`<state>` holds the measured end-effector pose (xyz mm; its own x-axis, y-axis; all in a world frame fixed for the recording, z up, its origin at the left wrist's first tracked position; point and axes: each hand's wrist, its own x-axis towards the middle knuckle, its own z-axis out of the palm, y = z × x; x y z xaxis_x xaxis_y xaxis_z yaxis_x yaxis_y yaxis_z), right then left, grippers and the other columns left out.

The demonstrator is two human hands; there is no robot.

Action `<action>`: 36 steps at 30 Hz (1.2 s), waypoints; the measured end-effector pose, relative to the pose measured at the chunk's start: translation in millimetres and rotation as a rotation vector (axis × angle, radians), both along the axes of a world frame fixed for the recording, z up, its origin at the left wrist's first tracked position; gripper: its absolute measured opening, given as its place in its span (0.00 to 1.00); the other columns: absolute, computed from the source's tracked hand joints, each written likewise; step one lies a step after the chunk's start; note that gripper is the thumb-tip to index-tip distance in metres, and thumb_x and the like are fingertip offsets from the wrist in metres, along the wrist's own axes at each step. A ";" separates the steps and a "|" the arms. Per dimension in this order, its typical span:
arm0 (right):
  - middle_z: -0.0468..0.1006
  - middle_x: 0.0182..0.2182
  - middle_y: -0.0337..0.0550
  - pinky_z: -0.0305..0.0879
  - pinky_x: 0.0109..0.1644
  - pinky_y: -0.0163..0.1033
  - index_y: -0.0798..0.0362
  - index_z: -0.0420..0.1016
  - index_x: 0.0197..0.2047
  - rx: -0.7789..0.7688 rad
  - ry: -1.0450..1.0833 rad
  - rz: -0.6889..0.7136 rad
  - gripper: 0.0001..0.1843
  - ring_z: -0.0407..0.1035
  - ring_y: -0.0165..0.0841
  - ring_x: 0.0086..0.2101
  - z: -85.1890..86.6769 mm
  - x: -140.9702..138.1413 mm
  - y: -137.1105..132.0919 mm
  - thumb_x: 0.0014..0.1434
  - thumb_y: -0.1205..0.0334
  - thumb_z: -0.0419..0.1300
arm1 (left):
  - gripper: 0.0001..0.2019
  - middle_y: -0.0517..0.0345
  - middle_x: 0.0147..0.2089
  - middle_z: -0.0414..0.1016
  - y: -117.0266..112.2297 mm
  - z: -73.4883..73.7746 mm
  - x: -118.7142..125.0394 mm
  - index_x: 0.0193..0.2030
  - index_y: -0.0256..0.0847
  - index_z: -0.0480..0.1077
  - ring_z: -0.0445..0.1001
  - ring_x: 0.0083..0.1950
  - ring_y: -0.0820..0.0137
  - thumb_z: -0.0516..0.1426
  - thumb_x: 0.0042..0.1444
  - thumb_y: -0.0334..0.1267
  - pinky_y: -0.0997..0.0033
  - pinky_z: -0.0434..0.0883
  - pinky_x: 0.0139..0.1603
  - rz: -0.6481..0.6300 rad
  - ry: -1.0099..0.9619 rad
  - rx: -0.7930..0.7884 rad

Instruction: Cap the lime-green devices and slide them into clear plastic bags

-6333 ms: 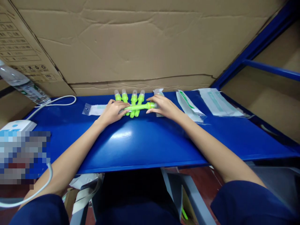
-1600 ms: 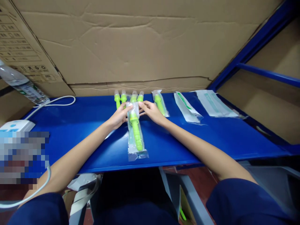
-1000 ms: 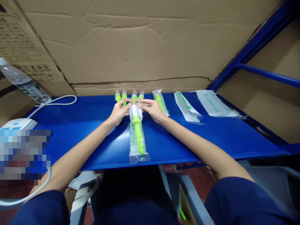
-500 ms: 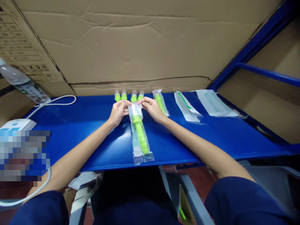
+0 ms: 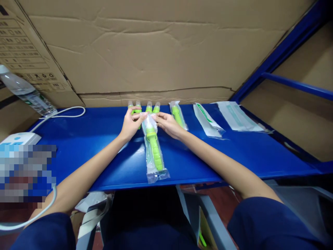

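Note:
A clear plastic bag [image 5: 152, 175] lies lengthwise toward me on the blue table, with a lime-green, ribbed-handled tool [image 5: 156, 152] inside. The tool's kind is not clear; its far end has a clear cap. My left hand [image 5: 132, 122] pinches the bag's far end from the left. From the right, my right hand [image 5: 167, 123] pinches the same end, thumb close to the other thumb. Just behind my hands stand several more green pieces with clear caps [image 5: 149, 105], partly covered by my fingers. Another bagged green tool [image 5: 177, 114] lies right of my right hand.
Flat white-and-green packets [image 5: 208, 119] and clear-and-white bags [image 5: 239, 116] lie on the table's [image 5: 260, 152] right side. At left are a water bottle [image 5: 28, 93], a white cable [image 5: 69, 111] and a white power strip [image 5: 23, 139]. Cardboard [image 5: 161, 52] walls the back.
My fingers have shifted at the bag's far end, with the thumbs now closer together. The left index finger has lifted, and the bag has moved very slightly left.

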<state>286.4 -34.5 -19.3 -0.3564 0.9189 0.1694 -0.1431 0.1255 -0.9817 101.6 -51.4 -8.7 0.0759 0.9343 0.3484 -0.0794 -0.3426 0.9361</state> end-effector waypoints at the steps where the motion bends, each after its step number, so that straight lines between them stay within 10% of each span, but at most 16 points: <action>1: 0.81 0.38 0.45 0.75 0.48 0.40 0.54 0.76 0.39 -0.023 -0.011 0.051 0.26 0.75 0.34 0.40 1.9 -1.2 -1.8 0.52 0.40 0.70 | 0.27 0.52 0.38 0.83 -0.1 0.9 -0.4 0.49 0.42 0.62 0.83 0.49 0.60 0.69 0.51 0.51 0.64 0.77 0.49 0.005 0.004 0.026; 7: 0.81 0.32 0.42 0.74 0.41 0.37 0.54 0.81 0.36 -0.081 0.016 0.132 0.26 0.75 0.33 0.36 9.3 -4.9 -6.2 0.48 0.39 0.73 | 0.30 0.54 0.38 0.81 3.2 -1.1 -2.9 0.50 0.42 0.64 0.81 0.45 0.63 0.69 0.49 0.56 0.67 0.75 0.46 0.009 0.043 -0.002; 14: 0.70 0.20 0.36 0.60 0.30 0.34 0.56 0.76 0.24 0.050 0.033 -0.062 0.32 0.60 0.26 0.25 11.8 -10.9 -1.0 0.40 0.32 0.73 | 0.28 0.57 0.29 0.70 14.6 0.1 4.1 0.28 0.40 0.68 0.68 0.32 0.69 0.57 0.58 0.67 0.69 0.66 0.35 0.013 0.251 0.060; 25: 0.62 0.15 0.35 0.53 0.23 0.37 0.50 0.63 0.21 0.357 -0.082 -0.372 0.38 0.56 0.27 0.19 0.8 -20.5 30.2 0.51 0.20 0.56 | 0.22 0.62 0.25 0.64 55.6 10.7 26.1 0.24 0.39 0.64 0.60 0.29 0.73 0.56 0.68 0.48 0.71 0.60 0.34 0.100 0.126 0.033; 36: 0.61 0.13 0.35 0.52 0.20 0.37 0.47 0.59 0.22 0.269 -0.021 -0.500 0.40 0.54 0.28 0.16 -12.2 -6.9 42.5 0.51 0.15 0.50 | 0.23 0.59 0.18 0.64 97.9 87.5 27.7 0.18 0.37 0.67 0.59 0.19 0.76 0.60 0.63 0.43 0.71 0.55 0.26 -0.353 0.767 -0.072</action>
<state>279.5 8.0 -31.5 0.1054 0.9021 0.4185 0.0177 0.4191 -0.9078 129.3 46.5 78.8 0.5587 0.8291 0.0222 0.4952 -0.3549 0.7930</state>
